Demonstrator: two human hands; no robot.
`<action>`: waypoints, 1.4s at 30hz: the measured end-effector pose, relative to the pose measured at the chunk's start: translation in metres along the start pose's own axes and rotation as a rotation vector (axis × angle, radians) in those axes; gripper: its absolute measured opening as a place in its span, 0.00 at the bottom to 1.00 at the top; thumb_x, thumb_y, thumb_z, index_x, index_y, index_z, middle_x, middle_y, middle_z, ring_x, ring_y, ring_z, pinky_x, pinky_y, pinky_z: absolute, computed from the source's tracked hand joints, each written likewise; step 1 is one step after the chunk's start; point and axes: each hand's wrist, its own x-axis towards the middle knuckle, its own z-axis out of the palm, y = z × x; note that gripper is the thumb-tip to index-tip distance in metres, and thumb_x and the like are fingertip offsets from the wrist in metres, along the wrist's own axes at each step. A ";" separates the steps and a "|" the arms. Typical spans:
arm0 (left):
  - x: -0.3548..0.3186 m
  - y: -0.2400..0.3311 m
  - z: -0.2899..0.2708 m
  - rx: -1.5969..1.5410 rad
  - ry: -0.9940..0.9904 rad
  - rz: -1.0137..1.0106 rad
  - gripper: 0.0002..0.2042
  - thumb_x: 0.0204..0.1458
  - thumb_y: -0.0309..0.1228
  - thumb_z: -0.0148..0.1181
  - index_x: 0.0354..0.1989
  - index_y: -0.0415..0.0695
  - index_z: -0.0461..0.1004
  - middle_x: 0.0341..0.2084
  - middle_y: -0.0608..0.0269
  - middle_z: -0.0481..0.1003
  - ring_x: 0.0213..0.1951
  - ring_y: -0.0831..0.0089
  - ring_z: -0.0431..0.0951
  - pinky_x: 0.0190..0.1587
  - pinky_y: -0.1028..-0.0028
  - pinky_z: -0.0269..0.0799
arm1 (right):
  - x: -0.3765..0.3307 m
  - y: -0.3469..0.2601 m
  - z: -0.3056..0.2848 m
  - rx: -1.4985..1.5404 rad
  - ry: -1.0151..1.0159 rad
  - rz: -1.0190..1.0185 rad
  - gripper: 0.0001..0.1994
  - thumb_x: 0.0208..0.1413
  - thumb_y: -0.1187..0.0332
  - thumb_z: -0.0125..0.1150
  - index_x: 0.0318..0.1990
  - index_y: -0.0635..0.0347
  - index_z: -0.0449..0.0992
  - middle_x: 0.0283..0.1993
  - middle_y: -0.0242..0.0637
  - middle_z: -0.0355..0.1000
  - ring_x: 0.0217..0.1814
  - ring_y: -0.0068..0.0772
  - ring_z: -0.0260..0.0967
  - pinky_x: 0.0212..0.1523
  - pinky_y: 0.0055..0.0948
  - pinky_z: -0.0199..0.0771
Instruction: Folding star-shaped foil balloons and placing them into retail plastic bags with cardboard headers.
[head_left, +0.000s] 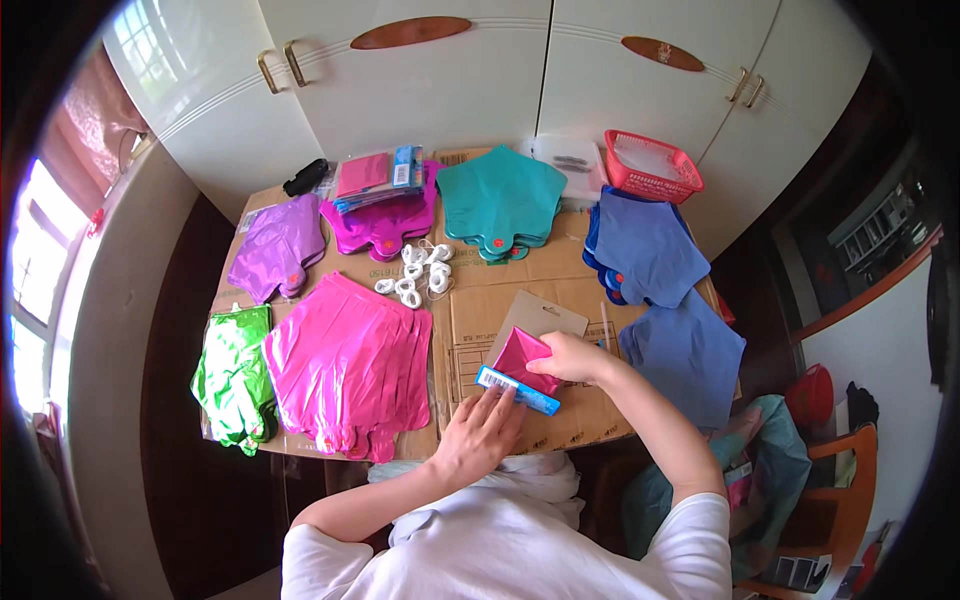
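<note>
In front of me on the cardboard-covered table lies a grey-brown backing card (540,314) with a hang hole at its top and a blue printed strip (528,396) along its near edge. A folded pink foil sheet (515,350), shiny like the flat balloons around it, rests over the card. My right hand (568,358) is closed on the pink foil's right side, its fingertips partly inside the fold. My left hand (478,432) lies palm down, its outstretched fingers touching the blue strip; its thumb is hidden.
Flat foil balloons lie around: pink (345,360), green (235,370), lilac (280,245), teal (500,195), blue (650,245). White ribbon coils (412,270) sit mid-table. Packed cards (375,180), a black object (306,177) and a red basket (655,180) stand at the back. A chair (850,480) is right.
</note>
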 end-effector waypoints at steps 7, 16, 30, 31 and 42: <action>0.008 -0.001 -0.009 -0.080 -0.077 -0.063 0.27 0.52 0.52 0.56 0.58 0.53 0.68 0.59 0.52 0.63 0.62 0.49 0.60 0.59 0.49 0.57 | -0.007 -0.011 -0.003 -0.182 0.026 -0.017 0.19 0.48 0.60 0.62 0.41 0.69 0.75 0.41 0.55 0.75 0.45 0.50 0.73 0.45 0.39 0.72; 0.015 -0.010 -0.011 -0.112 -0.163 -0.016 0.29 0.51 0.55 0.54 0.59 0.52 0.66 0.59 0.50 0.63 0.61 0.46 0.60 0.60 0.46 0.55 | 0.007 -0.019 -0.020 -0.590 0.407 -0.508 0.19 0.55 0.57 0.58 0.53 0.52 0.72 0.59 0.43 0.66 0.61 0.44 0.63 0.60 0.44 0.62; 0.026 -0.024 -0.014 0.006 -0.128 0.132 0.23 0.49 0.40 0.57 0.55 0.49 0.69 0.53 0.52 0.68 0.54 0.51 0.70 0.56 0.54 0.65 | 0.037 0.011 0.005 -0.936 0.335 -0.678 0.30 0.61 0.51 0.44 0.69 0.48 0.53 0.72 0.28 0.50 0.76 0.41 0.39 0.71 0.58 0.30; 0.027 -0.027 -0.013 0.020 -0.104 0.157 0.22 0.48 0.37 0.56 0.54 0.48 0.70 0.52 0.52 0.69 0.53 0.53 0.71 0.55 0.56 0.67 | 0.037 0.010 0.005 -0.951 0.333 -0.679 0.30 0.61 0.51 0.44 0.69 0.48 0.52 0.72 0.28 0.50 0.76 0.41 0.39 0.71 0.59 0.29; 0.044 -0.038 -0.001 0.137 0.069 0.354 0.14 0.46 0.30 0.55 0.41 0.37 0.74 0.38 0.51 0.76 0.42 0.61 0.79 0.45 0.67 0.77 | 0.036 0.008 0.005 -0.954 0.316 -0.667 0.31 0.59 0.53 0.46 0.69 0.48 0.52 0.73 0.27 0.48 0.76 0.38 0.37 0.71 0.59 0.28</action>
